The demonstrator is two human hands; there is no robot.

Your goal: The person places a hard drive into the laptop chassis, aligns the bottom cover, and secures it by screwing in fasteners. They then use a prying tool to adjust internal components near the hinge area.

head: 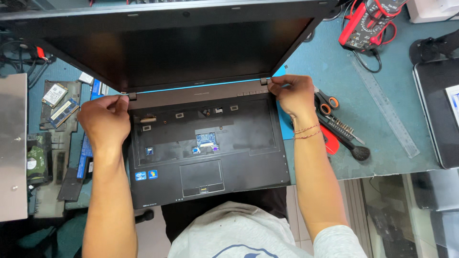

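Both hands are on the black laptop [205, 143], which lies in the middle of the teal surface [334, 62] with its keyboard gone and the bare tray showing. The left hand [103, 122] pinches the hinge corner at nine o'clock; the right hand [291, 93] grips the hinge corner at three o'clock. The dark screen [177, 52] leans back toward twelve. I'd judge uneven force on the two hinges could crack the thin strip between them. Out at three o'clock lie scissors [327, 102] and a brush [356, 152], a red multimeter [366, 21] at one, and loose memory boards [60, 102] at nine; a sliding elbow could knock them off.
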